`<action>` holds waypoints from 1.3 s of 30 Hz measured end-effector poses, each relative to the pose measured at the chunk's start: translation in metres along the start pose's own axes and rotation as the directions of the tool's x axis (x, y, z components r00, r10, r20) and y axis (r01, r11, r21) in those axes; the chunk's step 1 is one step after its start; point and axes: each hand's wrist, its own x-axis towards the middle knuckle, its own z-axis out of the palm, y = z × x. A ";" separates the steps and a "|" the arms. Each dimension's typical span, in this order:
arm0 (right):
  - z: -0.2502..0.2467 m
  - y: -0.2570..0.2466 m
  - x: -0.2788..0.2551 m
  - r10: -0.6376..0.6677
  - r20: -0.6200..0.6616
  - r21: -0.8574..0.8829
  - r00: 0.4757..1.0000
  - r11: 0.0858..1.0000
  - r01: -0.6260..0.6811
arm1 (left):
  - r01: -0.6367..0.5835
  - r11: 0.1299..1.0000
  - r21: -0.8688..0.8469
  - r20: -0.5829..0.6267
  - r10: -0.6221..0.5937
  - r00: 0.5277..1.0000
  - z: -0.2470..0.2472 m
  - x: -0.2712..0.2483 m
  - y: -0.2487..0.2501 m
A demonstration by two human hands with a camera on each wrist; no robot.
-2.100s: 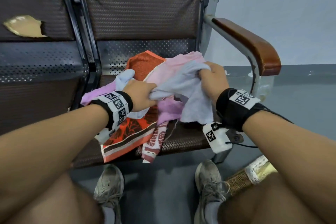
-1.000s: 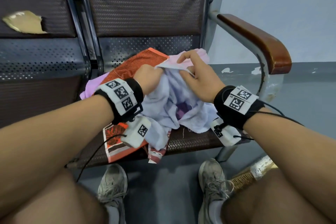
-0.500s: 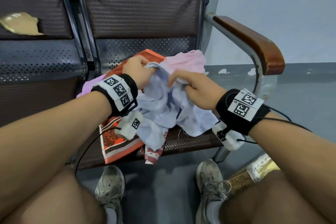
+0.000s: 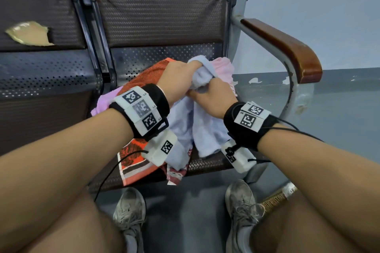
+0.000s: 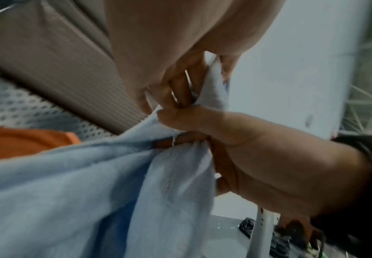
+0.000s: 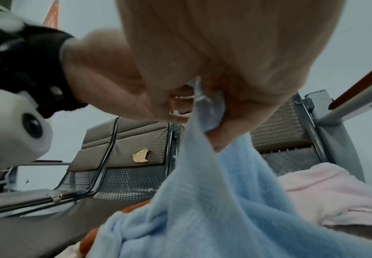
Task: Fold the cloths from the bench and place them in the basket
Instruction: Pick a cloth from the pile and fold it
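A light blue cloth (image 4: 197,127) hangs bunched above the bench seat (image 4: 207,165), and both hands hold its top edge. My left hand (image 4: 181,76) grips the upper end, fingers curled round it. Just below and touching it, my right hand (image 4: 208,95) pinches the same edge. The left wrist view shows the left fingers (image 5: 180,87) clamped on the blue cloth (image 5: 70,183) with the right hand (image 5: 257,157) against them. In the right wrist view the blue cloth (image 6: 213,200) drops from my right hand (image 6: 224,90). A woven basket (image 4: 275,201) stands on the floor, mostly hidden by my right leg.
Under the blue cloth lie an orange patterned cloth (image 4: 144,80), a pink cloth (image 4: 224,68) and a purple cloth (image 4: 102,102). A wooden armrest (image 4: 287,47) bounds the seat on the right. The neighbouring seat's backrest has a torn patch (image 4: 30,34). My shoes (image 4: 129,211) rest on the grey floor.
Both hands have come together at the blue cloth's edge and lifted it higher. The left hand moved right and now sits directly above the right hand.
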 end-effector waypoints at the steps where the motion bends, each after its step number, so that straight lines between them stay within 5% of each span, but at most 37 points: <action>1: 0.000 0.000 0.002 0.022 -0.055 -0.002 0.998 1.000 -0.022 | -0.017 1.000 0.024 0.005 0.017 1.000 0.001 0.000 0.001; 6: -0.005 0.000 0.011 -0.026 -0.131 0.178 0.991 0.983 0.050 | -0.073 0.996 0.056 -0.098 0.078 0.992 -0.005 0.003 0.005; 11: -0.008 -0.004 0.015 0.139 0.011 0.546 0.990 0.829 -0.123 | 0.060 0.975 -0.216 -0.060 -0.074 0.995 -0.012 0.004 0.000; 14: -0.013 -0.002 0.015 0.033 -0.028 0.363 0.999 0.932 -0.020 | 0.112 0.954 -0.279 -0.138 -0.156 0.978 -0.014 0.010 -0.002; 18: -0.018 0.020 0.013 -0.141 0.033 -0.180 0.989 0.973 0.145 | 0.085 0.961 -0.263 -0.153 -0.129 0.980 -0.024 0.015 -0.010; 21: -0.018 0.034 0.010 -0.109 0.109 -0.365 0.988 0.920 0.142 | 0.082 0.947 -0.310 -0.126 -0.126 0.984 -0.026 0.016 -0.013; 24: -0.023 0.041 0.010 0.063 0.188 -0.464 0.980 0.885 0.032 | 0.074 0.919 -0.388 -0.158 -0.145 0.977 -0.031 0.020 -0.013; 27: -0.025 0.047 0.010 0.205 0.221 -0.354 0.954 0.928 -0.117 | 0.055 0.915 -0.399 -0.199 -0.145 0.969 -0.038 0.021 -0.019; 30: -0.028 0.043 0.013 0.274 0.128 0.088 0.953 0.954 -0.286 | 0.060 0.929 -0.366 -0.256 -0.163 0.953 -0.037 0.022 -0.025; 34: -0.031 0.034 0.021 0.318 -0.065 0.416 0.946 0.870 -0.264 | 0.081 0.972 -0.221 -0.268 -0.140 0.953 -0.033 0.031 -0.027; 36: -0.034 0.037 0.022 0.254 -0.164 0.331 0.953 0.924 -0.190 | 0.091 0.967 -0.238 -0.274 -0.157 0.949 -0.031 0.033 -0.024; 39: -0.042 0.053 0.017 0.032 -0.128 -0.183 0.991 0.981 -0.055 | 0.091 0.927 -0.364 -0.325 -0.218 0.920 -0.034 0.030 -0.018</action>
